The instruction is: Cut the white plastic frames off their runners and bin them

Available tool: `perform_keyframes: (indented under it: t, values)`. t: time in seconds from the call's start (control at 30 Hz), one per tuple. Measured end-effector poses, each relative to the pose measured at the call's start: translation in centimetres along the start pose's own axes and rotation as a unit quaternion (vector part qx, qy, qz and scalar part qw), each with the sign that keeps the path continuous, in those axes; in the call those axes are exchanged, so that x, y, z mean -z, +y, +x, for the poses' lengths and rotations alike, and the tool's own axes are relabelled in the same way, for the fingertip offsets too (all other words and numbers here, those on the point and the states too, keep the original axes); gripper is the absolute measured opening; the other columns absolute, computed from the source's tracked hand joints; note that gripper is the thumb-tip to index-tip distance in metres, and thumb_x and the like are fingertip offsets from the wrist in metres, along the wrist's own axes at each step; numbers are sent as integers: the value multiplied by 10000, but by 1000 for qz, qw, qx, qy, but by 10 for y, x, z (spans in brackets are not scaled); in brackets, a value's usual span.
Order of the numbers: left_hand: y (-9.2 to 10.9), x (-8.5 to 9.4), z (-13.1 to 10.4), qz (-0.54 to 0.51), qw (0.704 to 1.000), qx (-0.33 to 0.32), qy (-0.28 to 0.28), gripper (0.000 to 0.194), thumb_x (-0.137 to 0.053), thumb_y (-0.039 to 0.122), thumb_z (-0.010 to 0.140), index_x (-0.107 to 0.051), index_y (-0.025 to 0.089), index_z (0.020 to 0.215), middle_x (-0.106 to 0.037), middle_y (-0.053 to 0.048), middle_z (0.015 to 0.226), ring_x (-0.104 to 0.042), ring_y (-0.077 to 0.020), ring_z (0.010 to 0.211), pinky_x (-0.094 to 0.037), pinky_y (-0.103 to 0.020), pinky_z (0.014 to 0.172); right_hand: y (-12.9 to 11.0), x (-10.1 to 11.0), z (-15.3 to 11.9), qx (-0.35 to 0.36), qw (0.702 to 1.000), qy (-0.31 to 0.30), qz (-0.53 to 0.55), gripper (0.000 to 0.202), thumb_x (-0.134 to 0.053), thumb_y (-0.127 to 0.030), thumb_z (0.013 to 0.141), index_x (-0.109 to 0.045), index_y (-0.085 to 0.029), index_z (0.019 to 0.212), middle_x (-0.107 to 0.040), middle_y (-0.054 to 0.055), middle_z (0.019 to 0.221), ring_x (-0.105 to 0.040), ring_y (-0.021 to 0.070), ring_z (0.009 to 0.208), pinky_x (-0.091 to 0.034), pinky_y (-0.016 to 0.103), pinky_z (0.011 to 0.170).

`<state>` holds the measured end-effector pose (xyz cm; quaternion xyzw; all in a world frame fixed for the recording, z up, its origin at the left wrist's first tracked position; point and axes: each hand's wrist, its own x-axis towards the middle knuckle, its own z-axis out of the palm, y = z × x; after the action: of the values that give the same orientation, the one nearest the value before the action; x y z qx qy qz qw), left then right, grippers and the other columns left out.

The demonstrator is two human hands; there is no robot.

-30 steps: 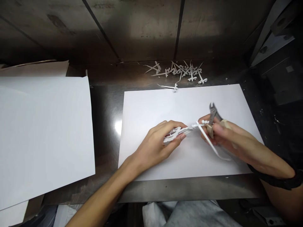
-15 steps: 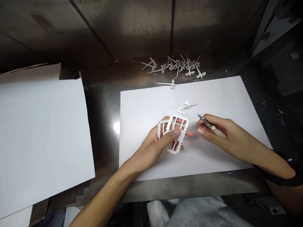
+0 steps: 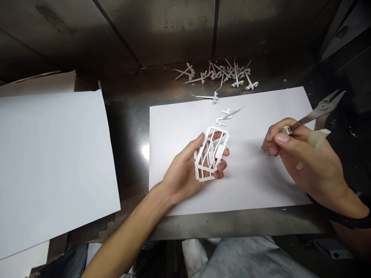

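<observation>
My left hand (image 3: 185,170) is closed round two thin white plastic frames (image 3: 213,133) with slotted openings, overlapping one another above the white sheet. Its thumb lies along their left edge and the fingertips curl round the right. Off to the right, my right hand (image 3: 310,162) grips a pair of nippers (image 3: 321,108) with pale handles. Their jaws point up and right, away from the frames, and stand slightly apart. Just beyond the frames, a loose white plastic sprue piece (image 3: 227,116), curved at one end and pointed at the other, lies on the sheet.
The white sheet (image 3: 179,119) covers much of the metal worktop (image 3: 130,127). A pile of white sprue pieces (image 3: 223,73) lies near the metal back wall, with one single piece (image 3: 214,97) at the sheet's far edge. White board (image 3: 55,162) stands at the left.
My right hand has moved right and swung the nippers round, so the jaws now point up and right. My left thumb has shifted from the frames' face to their left side.
</observation>
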<state>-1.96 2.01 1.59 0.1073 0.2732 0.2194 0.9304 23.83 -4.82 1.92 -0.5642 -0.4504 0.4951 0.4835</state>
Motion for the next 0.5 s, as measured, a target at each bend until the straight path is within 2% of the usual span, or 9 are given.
perform_keyframes:
  t: [0.1, 0.2, 0.27, 0.33, 0.43, 0.5]
  values:
    - [-2, 4, 3, 4, 1000, 6, -8, 353, -797, 455, 1006, -743, 192, 1236, -624, -55, 1070, -558, -106, 782, -517, -213, 727, -5, -5, 0, 19, 998, 20, 50, 178, -676, -266, 1089, -729, -272, 919, -514, 41, 887, -465, 249, 820, -389, 394, 819]
    - [-6, 8, 6, 29, 999, 10, 11, 356, -975, 297, 843, -761, 163, 1093, -578, -12, 957, -502, -73, 722, -482, -186, 654, -8, -8, 1, 50, 990, 81, 102, 194, -623, -142, 1035, -723, -220, 888, -504, 37, 842, -470, 221, 780, -399, 385, 786]
    - [-9, 10, 8, 58, 998, 6, 28, 371, -1022, 182, 753, -740, 147, 991, -572, 6, 890, -521, -71, 719, -477, -184, 645, -10, -6, 2, 60, 984, 112, 123, 224, -579, -89, 1018, -724, -205, 894, -493, 33, 819, -473, 214, 773, -401, 388, 776]
    - [-11, 9, 7, 82, 996, -10, 40, 357, -1020, 170, 758, -735, 146, 970, -628, -2, 913, -582, -85, 760, -498, -195, 677, -9, -3, 2, 67, 985, 114, 114, 218, -590, -80, 1009, -728, -204, 893, -495, 34, 823, -473, 213, 775, -394, 391, 771]
    - [-9, 3, 3, 179, 981, -54, 47, 251, -937, 284, 911, -769, 159, 1048, -748, -38, 1095, -616, -85, 790, -524, -214, 750, -9, 4, 0, 62, 996, 58, -20, 110, -698, -189, 1039, -755, -238, 959, -585, 47, 923, -508, 229, 829, -384, 392, 770]
    - [-5, -2, -1, 290, 951, -92, 49, 229, -857, 355, 1001, -779, 153, 1077, -785, -62, 1155, -630, -94, 825, -522, -219, 805, -10, 8, -3, 60, 984, 0, -165, 70, -733, -295, 1076, -749, -275, 1010, -621, 31, 935, -519, 234, 815, -375, 390, 739]
